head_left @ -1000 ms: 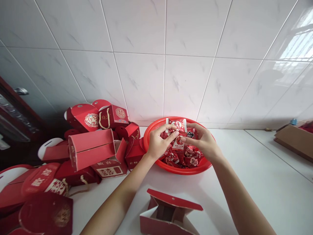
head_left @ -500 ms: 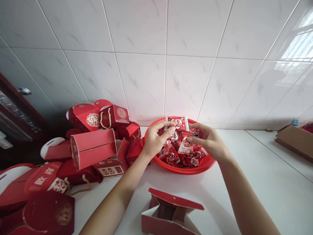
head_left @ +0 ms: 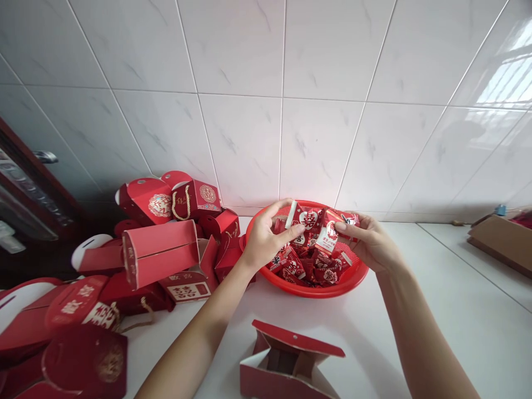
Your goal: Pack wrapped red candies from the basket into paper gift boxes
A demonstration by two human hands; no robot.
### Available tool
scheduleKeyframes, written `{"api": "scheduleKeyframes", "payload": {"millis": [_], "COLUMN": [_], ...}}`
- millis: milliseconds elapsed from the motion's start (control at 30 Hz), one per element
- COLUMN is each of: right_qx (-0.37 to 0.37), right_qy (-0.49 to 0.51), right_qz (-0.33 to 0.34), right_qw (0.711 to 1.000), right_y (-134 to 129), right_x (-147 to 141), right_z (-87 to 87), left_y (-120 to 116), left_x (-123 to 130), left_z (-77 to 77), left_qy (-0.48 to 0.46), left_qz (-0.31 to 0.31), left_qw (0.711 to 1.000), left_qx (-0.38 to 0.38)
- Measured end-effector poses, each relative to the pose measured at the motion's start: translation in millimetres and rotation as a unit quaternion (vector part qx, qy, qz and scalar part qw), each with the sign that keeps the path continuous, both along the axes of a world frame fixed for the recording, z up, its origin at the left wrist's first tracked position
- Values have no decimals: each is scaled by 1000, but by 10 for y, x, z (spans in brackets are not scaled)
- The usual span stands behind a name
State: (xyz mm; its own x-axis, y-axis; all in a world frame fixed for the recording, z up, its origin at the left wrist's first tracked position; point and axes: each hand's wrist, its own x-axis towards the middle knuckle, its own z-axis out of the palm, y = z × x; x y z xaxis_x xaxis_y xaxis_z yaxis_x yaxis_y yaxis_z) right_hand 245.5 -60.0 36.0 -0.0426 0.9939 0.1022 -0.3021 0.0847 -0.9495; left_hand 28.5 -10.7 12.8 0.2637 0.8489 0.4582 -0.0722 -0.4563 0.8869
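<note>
Over the red plastic basket (head_left: 320, 291), my left hand (head_left: 266, 235) is closed on a red candy packet (head_left: 310, 218) with a white-edged wrapper. Thumb and fingers of my right hand (head_left: 371, 239) pinch a red-and-white candy packet (head_left: 327, 237); at least one more dark-lettered wrapper shows behind it in the same grip. Several loose red candy packets (head_left: 330, 275) lie below in the basket. In front, near the bottom edge of the view, a red gift box (head_left: 286, 382) stands with its lid up and its inside showing.
Folded red gift boxes (head_left: 162, 252), some with rope handles, are piled on the left. A tiled wall (head_left: 241, 149) rises right behind the basket. A cardboard box (head_left: 501, 244) rests at the far right of the white counter (head_left: 449, 310).
My right hand has shifted slightly right with its packets. The packet in my left hand has turned and dropped a little lower. The box in front has stayed put.
</note>
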Motion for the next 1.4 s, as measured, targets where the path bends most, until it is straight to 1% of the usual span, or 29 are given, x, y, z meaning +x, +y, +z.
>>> {"api": "scheduleKeyframes", "payload": {"millis": [67, 167, 300, 400, 533, 667, 767, 867, 933, 1033, 1167, 1267, 1367, 1400], "right_qx": [-12, -21, -9, 9, 27, 34, 14, 8, 18, 34, 38, 46, 70, 80], "right_qy": [12, 23, 5, -1, 9, 29, 40, 34, 33, 36, 47, 33, 11, 4], "right_qz": [-2, -3, 22, 19, 1, -20, -7, 8, 8, 3, 5, -3, -15, -22], "right_qw": [1000, 1000, 1000, 1000, 1000, 999, 999, 999, 999, 999, 998, 998, 997, 997], "right_y": [2, -15, -99, -180, -246, -262, -277, -303, -325, -365, -411, -413, -400, -400], "right_x": [-72, -138, -191, -259, -350, -368, -377, -412, -434, -453, -473, -456, -365, -320], "right_z": [-5, -3, 38, 77, 100, 97, 90, 86, 90, 105, 129, 141, 161, 172], "left_y": [-27, -84, -208, -306, -367, -385, -429, -522, -601, -706, -749, -716, -691, -699], "left_x": [-2, -34, -104, -134, -140, -118, -75, -41, -48, -109, -234, -347, -511, -577], "left_z": [40, 121, 250, 313, 323, 296, 262, 247, 268, 336, 415, 460, 540, 579], "left_qy": [8, 31, 57, 56, 67, 58, 36, 23, 22, 32, 30, 47, 95, 115], "left_qz": [-18, -26, -37, -27, 0, -3, 8, 47, 65, 54, 16, 38, 73, 70], "left_qw": [999, 998, 996, 997, 995, 996, 996, 993, 991, 991, 996, 996, 989, 987], "left_qx": [26, 54, 51, 54, 79, 72, 80, 104, 119, 120, 78, 66, 83, 89]}}
